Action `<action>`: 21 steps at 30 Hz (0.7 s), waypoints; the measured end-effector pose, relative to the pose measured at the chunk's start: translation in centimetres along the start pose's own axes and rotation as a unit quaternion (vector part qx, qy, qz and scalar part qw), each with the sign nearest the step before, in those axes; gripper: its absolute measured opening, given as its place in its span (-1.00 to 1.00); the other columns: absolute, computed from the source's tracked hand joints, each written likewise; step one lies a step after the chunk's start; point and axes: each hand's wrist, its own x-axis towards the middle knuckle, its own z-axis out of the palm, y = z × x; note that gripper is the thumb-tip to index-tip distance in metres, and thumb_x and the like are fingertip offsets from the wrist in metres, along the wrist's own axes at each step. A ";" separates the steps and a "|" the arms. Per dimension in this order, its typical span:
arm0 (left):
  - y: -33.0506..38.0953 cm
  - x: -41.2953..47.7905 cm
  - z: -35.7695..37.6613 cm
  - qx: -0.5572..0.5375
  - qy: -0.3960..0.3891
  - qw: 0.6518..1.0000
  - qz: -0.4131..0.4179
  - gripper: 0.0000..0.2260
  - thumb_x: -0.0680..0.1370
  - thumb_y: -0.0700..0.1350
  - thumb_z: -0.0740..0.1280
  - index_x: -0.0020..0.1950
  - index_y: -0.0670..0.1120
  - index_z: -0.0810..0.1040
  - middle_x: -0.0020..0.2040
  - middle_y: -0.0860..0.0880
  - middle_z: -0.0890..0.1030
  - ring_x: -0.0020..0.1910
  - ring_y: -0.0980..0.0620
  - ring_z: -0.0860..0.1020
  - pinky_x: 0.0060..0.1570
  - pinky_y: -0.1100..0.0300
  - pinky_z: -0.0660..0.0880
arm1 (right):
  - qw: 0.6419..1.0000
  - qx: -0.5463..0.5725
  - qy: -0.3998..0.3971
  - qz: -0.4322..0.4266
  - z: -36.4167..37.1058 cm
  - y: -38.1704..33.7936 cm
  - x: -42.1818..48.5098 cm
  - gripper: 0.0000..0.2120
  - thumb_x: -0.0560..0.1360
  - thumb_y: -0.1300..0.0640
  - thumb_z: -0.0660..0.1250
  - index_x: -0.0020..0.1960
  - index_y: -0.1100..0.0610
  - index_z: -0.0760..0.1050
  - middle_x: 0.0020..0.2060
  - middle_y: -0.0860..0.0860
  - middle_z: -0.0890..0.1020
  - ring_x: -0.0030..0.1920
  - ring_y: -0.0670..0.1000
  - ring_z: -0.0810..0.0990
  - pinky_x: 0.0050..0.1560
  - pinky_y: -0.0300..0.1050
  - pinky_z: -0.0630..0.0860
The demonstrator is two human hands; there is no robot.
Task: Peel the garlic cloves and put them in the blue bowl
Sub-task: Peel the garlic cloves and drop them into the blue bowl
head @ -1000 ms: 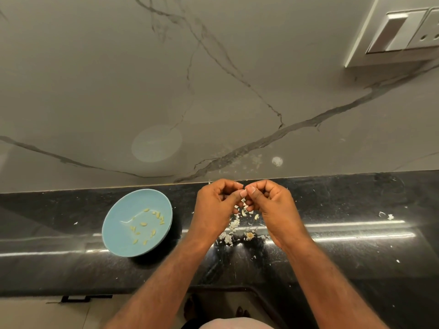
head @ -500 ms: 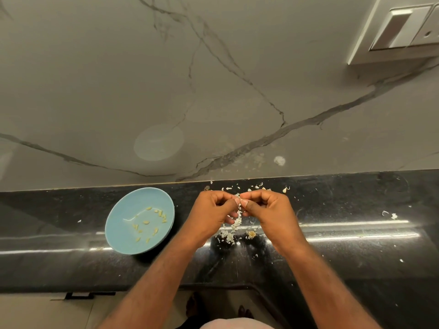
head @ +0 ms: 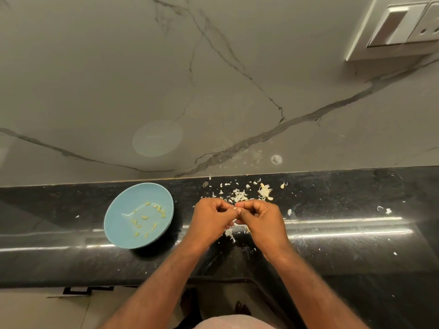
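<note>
At the middle of the black counter, the left hand and the right hand meet thumb to thumb with their fingers curled. Both pinch a garlic clove, of which only a pale tip shows between the fingertips. At nine o'clock from the hands, well apart, sits the blue bowl, with a scatter of peeled cloves lying on its floor. At twelve o'clock, just beyond the knuckles, papery garlic skins litter the counter up to the marble backsplash; more lie beneath the hands. A switch plate is mounted at two o'clock.
</note>
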 end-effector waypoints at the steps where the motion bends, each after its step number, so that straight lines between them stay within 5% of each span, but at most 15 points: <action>1: 0.0 0.1 0.1 -0.006 0.005 1.000 -0.002 -0.91 0.51 -0.19 0.47 -0.20 -0.14 0.68 -0.38 -0.08 0.66 -0.41 0.11 0.58 -0.34 0.33 0.50 | 1.000 0.007 0.004 0.003 0.1 0.1 0.1 -0.91 0.52 0.31 0.44 -0.02 0.19 0.68 -0.20 0.04 0.74 -0.18 0.04 0.73 -0.08 -0.11 0.68; 7: -0.2 0.1 1.3 -0.039 0.032 0.999 -0.008 -0.91 0.48 -0.23 0.48 -0.23 -0.16 0.65 -0.42 -0.03 0.63 -0.44 0.18 0.56 -0.37 0.37 0.47 | 0.995 0.094 0.023 0.031 -0.1 0.4 -0.2 -0.88 0.52 0.38 0.40 -0.07 0.20 0.67 -0.18 0.13 0.74 -0.15 0.14 0.73 -0.08 -0.09 0.68; 16: -1.1 0.2 1.5 -0.152 -0.047 0.985 -0.063 -0.90 0.54 -0.19 0.44 -0.04 -0.23 0.66 -0.24 -0.12 0.69 -0.29 0.05 0.62 -0.34 0.24 0.52 | 0.993 0.103 0.040 0.037 -0.7 1.0 -0.2 -0.91 0.53 0.34 0.41 0.00 0.21 0.62 -0.16 0.16 0.71 -0.25 0.04 0.71 -0.19 -0.19 0.62; 21: -1.2 0.5 1.0 -0.169 -0.069 0.981 -0.070 -0.91 0.56 -0.27 0.39 0.01 -0.27 0.65 -0.23 -0.15 0.67 -0.30 0.07 0.62 -0.33 0.27 0.54 | 0.994 0.101 0.015 0.047 -1.0 1.2 0.0 -0.92 0.55 0.33 0.39 -0.02 0.20 0.63 -0.19 0.16 0.72 -0.21 0.11 0.71 -0.06 -0.05 0.66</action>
